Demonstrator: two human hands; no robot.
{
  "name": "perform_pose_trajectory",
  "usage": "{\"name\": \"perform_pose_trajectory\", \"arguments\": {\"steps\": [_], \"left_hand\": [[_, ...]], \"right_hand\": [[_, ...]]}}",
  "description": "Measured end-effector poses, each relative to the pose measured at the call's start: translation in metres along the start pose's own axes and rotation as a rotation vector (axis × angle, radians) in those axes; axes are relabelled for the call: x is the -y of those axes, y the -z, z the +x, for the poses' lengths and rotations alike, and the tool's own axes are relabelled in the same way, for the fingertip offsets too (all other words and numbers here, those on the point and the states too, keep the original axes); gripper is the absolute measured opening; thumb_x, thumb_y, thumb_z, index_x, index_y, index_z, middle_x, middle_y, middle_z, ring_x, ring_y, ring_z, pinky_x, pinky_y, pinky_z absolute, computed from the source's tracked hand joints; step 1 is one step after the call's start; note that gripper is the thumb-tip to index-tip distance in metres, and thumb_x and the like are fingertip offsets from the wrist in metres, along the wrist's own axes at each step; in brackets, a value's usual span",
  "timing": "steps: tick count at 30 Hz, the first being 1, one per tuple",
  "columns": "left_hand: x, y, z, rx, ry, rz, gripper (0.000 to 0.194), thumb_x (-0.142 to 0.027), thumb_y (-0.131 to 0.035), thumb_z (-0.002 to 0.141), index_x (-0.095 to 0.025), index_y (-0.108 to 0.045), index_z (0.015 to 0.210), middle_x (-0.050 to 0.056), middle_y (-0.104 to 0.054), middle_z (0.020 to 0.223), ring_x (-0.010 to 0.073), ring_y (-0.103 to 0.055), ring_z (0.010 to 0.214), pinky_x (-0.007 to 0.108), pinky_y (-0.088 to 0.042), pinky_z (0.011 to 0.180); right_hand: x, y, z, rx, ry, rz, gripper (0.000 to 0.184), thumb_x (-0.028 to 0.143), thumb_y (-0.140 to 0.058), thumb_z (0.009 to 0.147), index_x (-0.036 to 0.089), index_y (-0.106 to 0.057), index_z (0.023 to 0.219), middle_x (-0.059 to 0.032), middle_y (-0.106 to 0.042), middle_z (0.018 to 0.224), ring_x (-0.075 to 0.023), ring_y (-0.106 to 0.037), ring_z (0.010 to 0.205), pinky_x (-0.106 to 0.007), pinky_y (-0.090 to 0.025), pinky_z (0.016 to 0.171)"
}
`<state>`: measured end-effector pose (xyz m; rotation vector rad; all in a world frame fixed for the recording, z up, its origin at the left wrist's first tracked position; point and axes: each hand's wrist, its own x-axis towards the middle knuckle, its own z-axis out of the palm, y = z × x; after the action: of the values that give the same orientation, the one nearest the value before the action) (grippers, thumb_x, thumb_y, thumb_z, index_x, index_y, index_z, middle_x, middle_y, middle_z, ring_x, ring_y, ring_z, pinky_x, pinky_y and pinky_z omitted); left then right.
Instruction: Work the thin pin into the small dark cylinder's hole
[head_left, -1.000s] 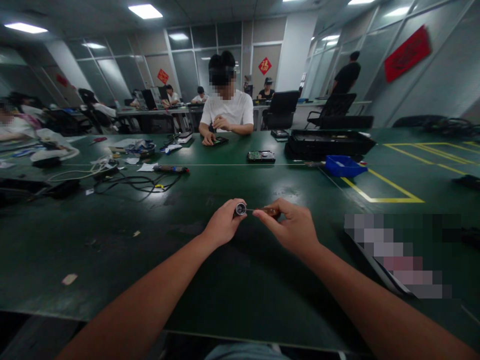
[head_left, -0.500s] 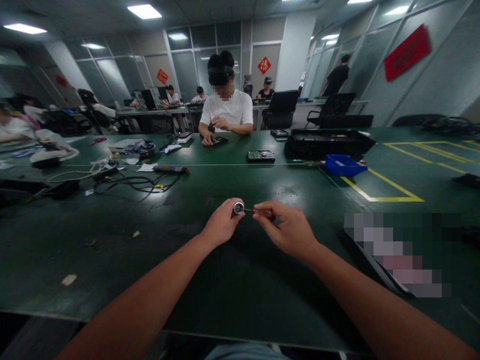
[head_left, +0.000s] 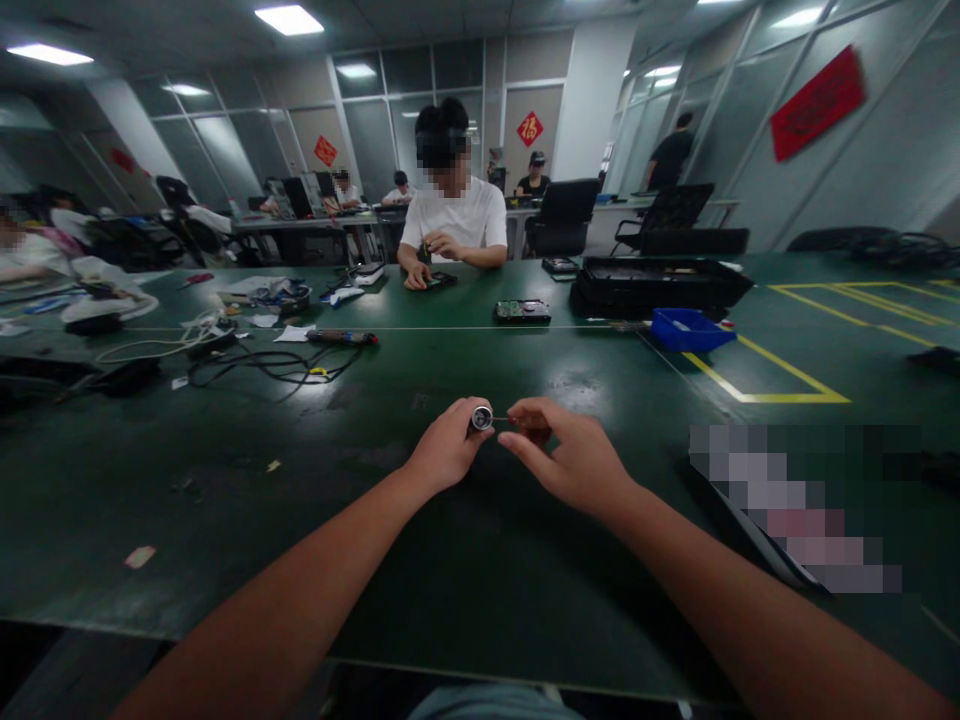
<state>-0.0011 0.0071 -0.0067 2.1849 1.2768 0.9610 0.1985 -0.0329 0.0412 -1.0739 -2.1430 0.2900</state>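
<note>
My left hand (head_left: 448, 442) is wrapped round a small dark cylinder (head_left: 481, 418) with a silver rim, its round end turned toward me. What kind of part it is, I cannot make out. To its right, my right hand (head_left: 574, 445) holds a screwdriver (head_left: 534, 432) with a reddish-brown handle, mostly hidden by the fingers. The thin shaft points left and meets the cylinder's side. My right thumb stands a little off the handle. Both hands are above the green table (head_left: 480, 560).
Across the table a person (head_left: 454, 215) in white works on a hard drive (head_left: 439, 282). Another drive (head_left: 523, 311) lies mid-table. A black tray (head_left: 660, 285) and blue bin (head_left: 691, 330) are at right, cables (head_left: 262, 370) and an electric screwdriver (head_left: 341, 338) at left.
My right fingers have shifted round the screwdriver handle, and the thumb has come away from it. The shaft stays against the cylinder. My left hand has barely moved.
</note>
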Motion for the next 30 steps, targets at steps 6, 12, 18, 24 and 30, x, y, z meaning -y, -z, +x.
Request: {"name": "perform_pose_trajectory", "arguments": {"steps": [6,12,18,24,30], "left_hand": [[-0.0006,-0.0002,0.0003,-0.013,0.017,0.001,0.016,-0.022,-0.057,0.090,-0.022,-0.058,0.105,0.004,-0.061,0.103,0.0199,-0.058,0.095,0.033,-0.047,0.087],[-0.0008,0.0000,-0.0007,-0.022,0.006,-0.011,0.016,-0.020,-0.056,0.090,-0.022,-0.058,0.106,0.004,-0.061,0.102,0.0198,-0.058,0.095,0.034,-0.047,0.085],[-0.0006,0.0010,-0.0003,-0.011,0.001,-0.007,0.016,-0.019,-0.057,0.090,-0.022,-0.058,0.105,0.004,-0.061,0.103,0.0194,-0.058,0.094,0.033,-0.046,0.086],[-0.0023,0.0002,-0.0003,0.001,0.014,0.017,0.013,-0.021,-0.057,0.090,-0.022,-0.059,0.103,0.004,-0.061,0.102,0.0196,-0.058,0.094,0.033,-0.047,0.085],[-0.0001,-0.0007,-0.0005,-0.024,0.010,0.000,0.019,-0.018,-0.059,0.088,-0.023,-0.058,0.106,0.003,-0.061,0.104,0.0199,-0.059,0.095,0.034,-0.047,0.087]], "right_hand": [[-0.0007,-0.0009,0.0017,-0.025,-0.047,-0.100,0.031,0.043,-0.055,0.095,0.023,-0.062,0.117,-0.0034,-0.075,0.083,-0.0178,-0.067,0.064,-0.031,-0.048,0.062],[0.0038,0.0015,0.0017,-0.025,-0.032,-0.044,0.023,0.031,-0.052,0.096,0.022,-0.061,0.115,-0.0034,-0.073,0.083,-0.0180,-0.067,0.069,-0.031,-0.048,0.064],[0.0042,0.0014,0.0006,0.013,0.015,-0.024,0.020,0.027,-0.051,0.095,0.020,-0.062,0.110,-0.0059,-0.071,0.095,-0.0186,-0.067,0.081,-0.032,-0.050,0.072],[0.0043,0.0019,0.0018,-0.020,-0.036,-0.033,0.022,0.035,-0.047,0.099,0.022,-0.063,0.105,-0.0021,-0.070,0.079,-0.0169,-0.065,0.068,-0.030,-0.046,0.065],[0.0046,0.0028,0.0011,-0.032,-0.009,-0.022,0.021,0.027,-0.049,0.096,0.020,-0.057,0.115,-0.0068,-0.071,0.097,-0.0204,-0.067,0.085,-0.034,-0.049,0.075]]}}
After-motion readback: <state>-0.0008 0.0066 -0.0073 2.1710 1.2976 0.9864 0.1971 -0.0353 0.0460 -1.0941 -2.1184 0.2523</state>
